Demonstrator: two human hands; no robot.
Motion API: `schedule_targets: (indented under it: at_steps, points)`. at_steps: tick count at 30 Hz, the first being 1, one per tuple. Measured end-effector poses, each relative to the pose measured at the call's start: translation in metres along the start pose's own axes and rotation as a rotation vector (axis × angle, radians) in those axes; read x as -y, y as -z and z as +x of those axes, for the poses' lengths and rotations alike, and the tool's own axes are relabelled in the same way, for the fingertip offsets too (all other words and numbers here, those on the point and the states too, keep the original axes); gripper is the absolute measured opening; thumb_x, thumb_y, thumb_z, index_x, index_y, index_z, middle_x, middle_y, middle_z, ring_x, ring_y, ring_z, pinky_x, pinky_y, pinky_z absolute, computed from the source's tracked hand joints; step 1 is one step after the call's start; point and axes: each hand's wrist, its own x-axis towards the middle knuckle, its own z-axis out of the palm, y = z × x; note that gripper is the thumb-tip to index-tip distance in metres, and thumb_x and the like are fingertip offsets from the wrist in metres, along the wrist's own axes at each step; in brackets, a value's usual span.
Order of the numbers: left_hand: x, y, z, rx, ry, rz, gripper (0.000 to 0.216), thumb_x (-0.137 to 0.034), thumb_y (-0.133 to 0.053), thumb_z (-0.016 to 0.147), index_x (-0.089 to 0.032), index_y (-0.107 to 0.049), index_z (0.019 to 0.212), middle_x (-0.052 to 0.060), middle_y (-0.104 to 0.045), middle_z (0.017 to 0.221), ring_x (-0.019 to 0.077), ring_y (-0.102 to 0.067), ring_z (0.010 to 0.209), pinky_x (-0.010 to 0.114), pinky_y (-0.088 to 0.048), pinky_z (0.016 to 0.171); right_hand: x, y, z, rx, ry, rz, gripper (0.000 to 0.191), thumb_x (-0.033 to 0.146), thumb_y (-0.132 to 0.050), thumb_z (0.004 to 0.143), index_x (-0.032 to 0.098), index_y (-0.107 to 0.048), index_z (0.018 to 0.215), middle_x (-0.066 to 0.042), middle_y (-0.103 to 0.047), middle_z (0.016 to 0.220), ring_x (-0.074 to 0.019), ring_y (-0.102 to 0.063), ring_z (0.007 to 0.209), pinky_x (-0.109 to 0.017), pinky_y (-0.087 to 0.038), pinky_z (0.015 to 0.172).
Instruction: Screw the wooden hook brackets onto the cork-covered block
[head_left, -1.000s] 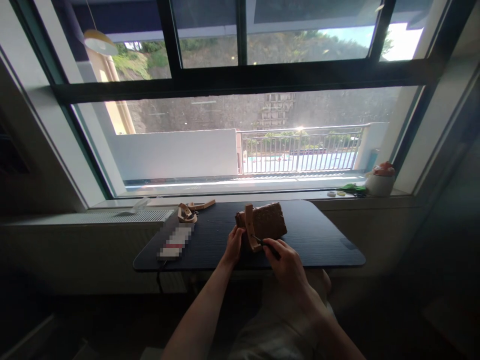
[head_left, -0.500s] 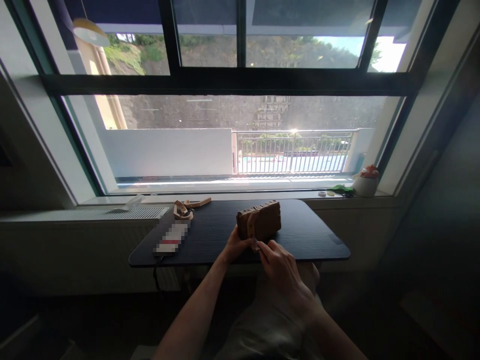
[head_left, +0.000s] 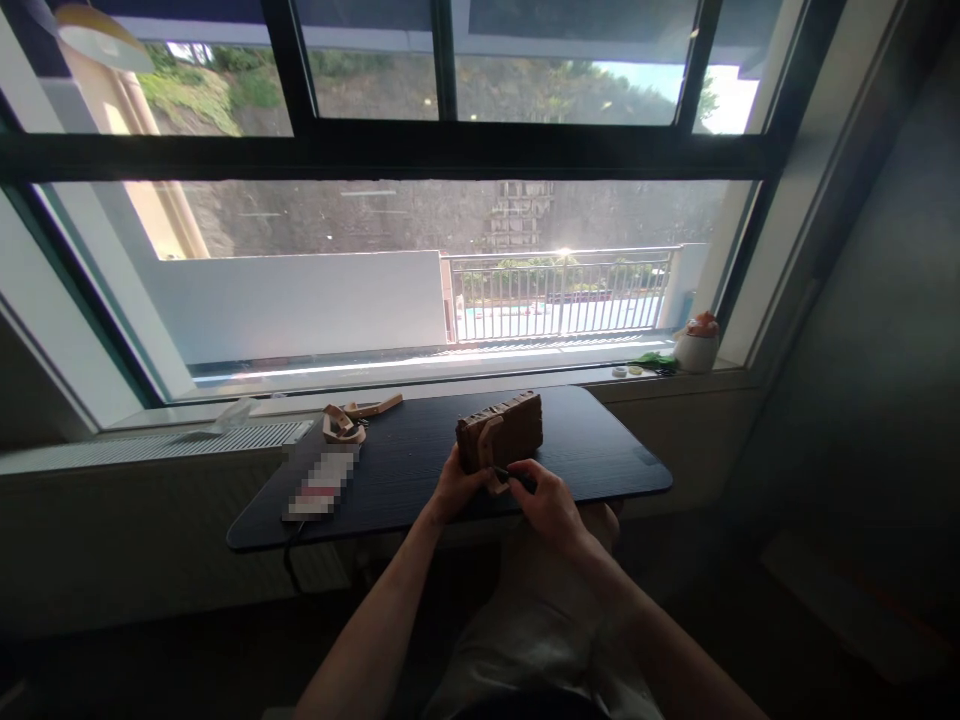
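A brown box-shaped object point(head_left: 519, 426) with a ridged upper edge is tilted over the front half of the dark table. My left hand point(head_left: 456, 488) grips its lower left corner, fingers closed and partly hidden behind it. Against its near face lies a tan strap-like piece point(head_left: 486, 445), whose lower end is by my left thumb. My right hand point(head_left: 549, 498) is closed around a slim dark tool point(head_left: 520, 481), its tip pointing left at the strap-like piece. Its exact kind is too small and shaded to make out.
On the dark table point(head_left: 600, 440), more tan strap-like pieces point(head_left: 345, 426) lie at the back left, near a blurred-out pale item point(head_left: 322, 485) with a cord. A white pot-like figure point(head_left: 697, 345) and green leaves point(head_left: 654, 361) stand on the sill. A radiator point(head_left: 187, 450) adjoins the left.
The camera view has turned slightly, so everything sits further left. My right hand has shifted its hold, and the dark tool now shows more sideways against the tan piece.
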Motion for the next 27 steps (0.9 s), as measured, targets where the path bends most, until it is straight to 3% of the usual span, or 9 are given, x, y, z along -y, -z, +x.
schedule_targets:
  at_steps: [5,8,11,14,18,22,25,27]
  points:
    - [0.001,-0.001,0.001,-0.005,0.010,0.065,0.049,-0.023,-0.071,0.058,-0.015,-0.049,0.101,0.003,-0.061,0.092,0.0179,-0.057,0.083,0.030,-0.046,0.075,0.016,0.020,0.001,0.167,0.296,-0.474,0.018,0.021,-0.044,0.084,0.021,-0.057,0.096,-0.005,-0.063,0.086,-0.0169,-0.059,0.079,-0.025,-0.038,0.064]
    - [0.004,0.000,0.002,-0.029,0.002,0.110,0.047,-0.024,-0.071,0.058,-0.015,-0.050,0.099,0.001,-0.061,0.087,0.0175,-0.057,0.079,0.030,-0.047,0.072,0.021,0.020,0.002,0.252,0.361,-0.597,0.017,0.015,-0.039,0.086,0.017,-0.055,0.093,-0.008,-0.063,0.084,-0.0167,-0.058,0.078,-0.025,-0.036,0.064]
    - [0.005,0.000,0.002,-0.024,-0.004,0.088,0.048,-0.024,-0.071,0.059,-0.015,-0.049,0.101,0.001,-0.062,0.087,0.0176,-0.058,0.079,0.031,-0.047,0.072,0.016,0.012,0.002,0.219,0.253,-0.506,0.019,0.023,-0.038,0.088,0.017,-0.056,0.090,-0.007,-0.064,0.081,-0.0160,-0.059,0.073,-0.025,-0.036,0.063]
    - [0.004,0.000,0.002,-0.006,-0.007,0.049,0.050,-0.024,-0.071,0.058,-0.016,-0.049,0.102,0.001,-0.062,0.089,0.0181,-0.058,0.081,0.032,-0.048,0.074,0.005,0.003,0.006,0.126,0.024,-0.255,0.023,0.034,-0.043,0.085,0.019,-0.059,0.091,-0.005,-0.067,0.081,-0.0153,-0.060,0.074,-0.023,-0.036,0.062]
    - [0.002,-0.001,0.001,-0.016,-0.019,0.038,0.050,-0.024,-0.072,0.057,-0.016,-0.050,0.101,0.002,-0.062,0.089,0.0187,-0.058,0.082,0.033,-0.048,0.074,-0.001,0.003,0.014,0.161,-0.118,-0.051,0.022,0.033,-0.046,0.082,0.020,-0.064,0.085,-0.003,-0.067,0.081,-0.0146,-0.060,0.074,-0.022,-0.037,0.060]
    - [0.001,-0.002,0.000,-0.013,-0.020,0.040,0.048,-0.023,-0.071,0.058,-0.016,-0.050,0.101,0.002,-0.061,0.090,0.0179,-0.057,0.081,0.032,-0.047,0.075,0.012,0.012,0.012,0.142,0.061,-0.313,0.030,0.039,-0.045,0.083,0.021,-0.056,0.104,-0.005,-0.065,0.082,-0.0181,-0.061,0.076,-0.025,-0.037,0.062]
    - [-0.001,-0.003,0.000,-0.019,-0.013,0.019,0.051,-0.022,-0.071,0.058,-0.016,-0.048,0.103,0.002,-0.061,0.091,0.0175,-0.057,0.082,0.032,-0.047,0.076,0.022,0.015,0.007,0.205,0.264,-0.510,0.022,0.028,-0.038,0.088,0.021,-0.056,0.098,-0.006,-0.063,0.085,-0.0171,-0.060,0.071,-0.025,-0.036,0.059]
    - [-0.001,-0.003,0.000,-0.025,-0.010,0.011,0.053,-0.022,-0.071,0.058,-0.016,-0.047,0.104,0.002,-0.061,0.091,0.0177,-0.057,0.082,0.032,-0.047,0.075,0.024,0.013,0.006,0.226,0.318,-0.549,0.021,0.023,-0.037,0.087,0.020,-0.057,0.091,-0.007,-0.062,0.084,-0.0165,-0.060,0.069,-0.024,-0.036,0.058]
